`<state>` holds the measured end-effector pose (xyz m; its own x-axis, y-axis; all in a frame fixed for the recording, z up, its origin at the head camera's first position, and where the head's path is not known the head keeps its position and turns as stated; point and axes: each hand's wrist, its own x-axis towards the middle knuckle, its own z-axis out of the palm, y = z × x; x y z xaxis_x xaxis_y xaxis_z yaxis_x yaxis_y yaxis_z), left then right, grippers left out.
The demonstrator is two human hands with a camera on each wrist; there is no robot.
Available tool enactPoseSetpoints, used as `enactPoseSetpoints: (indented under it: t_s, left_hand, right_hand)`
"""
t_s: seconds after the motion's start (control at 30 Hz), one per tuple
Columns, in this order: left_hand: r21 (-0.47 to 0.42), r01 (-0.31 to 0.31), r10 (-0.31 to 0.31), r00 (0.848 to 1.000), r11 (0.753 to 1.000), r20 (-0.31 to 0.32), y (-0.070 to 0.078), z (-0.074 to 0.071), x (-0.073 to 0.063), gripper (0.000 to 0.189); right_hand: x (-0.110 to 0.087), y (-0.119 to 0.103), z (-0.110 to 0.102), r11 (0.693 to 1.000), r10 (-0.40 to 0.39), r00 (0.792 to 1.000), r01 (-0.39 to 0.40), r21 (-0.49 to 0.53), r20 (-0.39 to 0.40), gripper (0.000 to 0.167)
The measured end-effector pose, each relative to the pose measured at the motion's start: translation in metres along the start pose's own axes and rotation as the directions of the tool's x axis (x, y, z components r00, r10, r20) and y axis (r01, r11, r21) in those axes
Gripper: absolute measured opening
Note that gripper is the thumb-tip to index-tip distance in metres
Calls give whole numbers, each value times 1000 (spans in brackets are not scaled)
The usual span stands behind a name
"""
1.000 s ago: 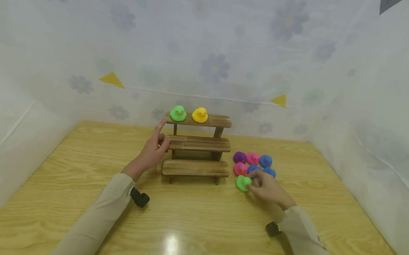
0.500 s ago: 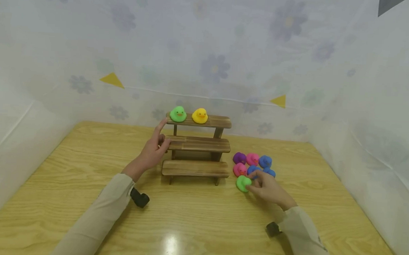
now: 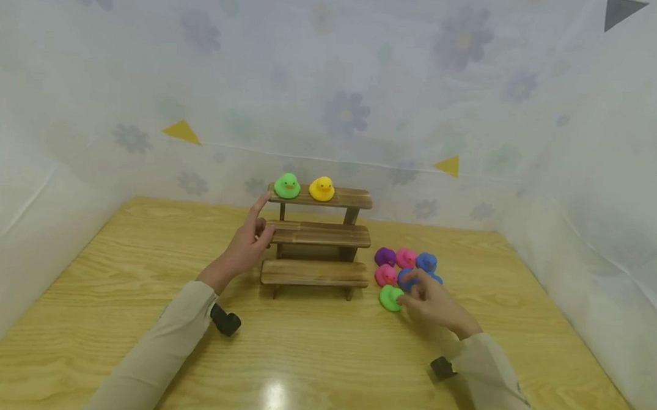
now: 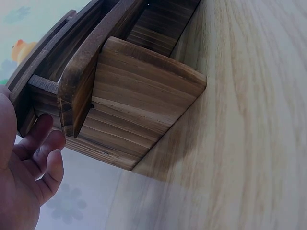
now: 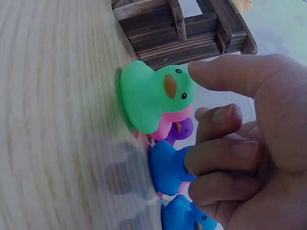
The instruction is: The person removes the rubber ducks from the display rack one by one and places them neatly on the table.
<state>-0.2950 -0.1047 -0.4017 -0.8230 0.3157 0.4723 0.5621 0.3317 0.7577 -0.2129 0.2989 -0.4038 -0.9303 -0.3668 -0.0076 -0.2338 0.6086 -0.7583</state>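
My left hand [image 3: 246, 242] is at the left side of a three-tier wooden display stand [image 3: 314, 273], its index finger stretched to the end of the top tier and its thumb at the end of the middle one. In the left wrist view its other fingers [image 4: 50, 158] curl loosely beside the stand. My right hand [image 3: 433, 300] is by a light green rubber duck [image 5: 151, 98] on the table, the thumb tip right at the duck's head and the other fingers loosely bent. Another green duck [image 3: 287, 187] and a yellow duck [image 3: 322, 189] sit on the top tier.
Beyond my right hand stand a purple duck [image 3: 385, 256], two pink ducks [image 3: 406, 257] and blue ducks [image 3: 427, 262], some partly hidden by the fingers. The wooden table [image 3: 311, 357] is bounded by a flower-patterned sheet [image 3: 345, 77] at the back and sides.
My right hand has shifted slightly to the right beside the green duck, which stays in about the same place. My left hand keeps its place at the stand.
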Motion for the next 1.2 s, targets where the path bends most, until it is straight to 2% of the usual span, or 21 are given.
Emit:
enactPoseSetpoints:
  t_s: [0.2,0.43,0.53,0.63,0.77,1.0,1.2]
  left_hand:
    - [25,3,-3,1000,1000,-10,3,1,0,62]
    - [22,17,-17,1000,1000,7,36,-4,-4,59]
    - [31,30,-30,999,999,16,40,-5,-5,59]
    - [28,36,-37,999,999,16,26,-3,-3,60]
    - [22,40,-40,999,999,8,5,1,-1,62]
    - [10,10,-10,1000,1000,1,-1,1,0,62]
    - [15,28,-28,1000,1000,0,0,0,0,62]
  right_hand:
    - [5,-1,2,992,-122,991,123,22,-62,35]
    - [14,-6,3,992,-127,985,128,3,-118,35]
    - [20,-11,2,985,-169,975,170,-3,-144,33]
    - [25,-18,1,980,-196,968,200,7,-156,30]
    - [30,-28,-1,979,-186,970,196,51,-157,31]
    - [38,-40,0,978,-175,969,192,84,-177,31]
    - [46,-47,2,976,-167,966,190,106,-195,33]
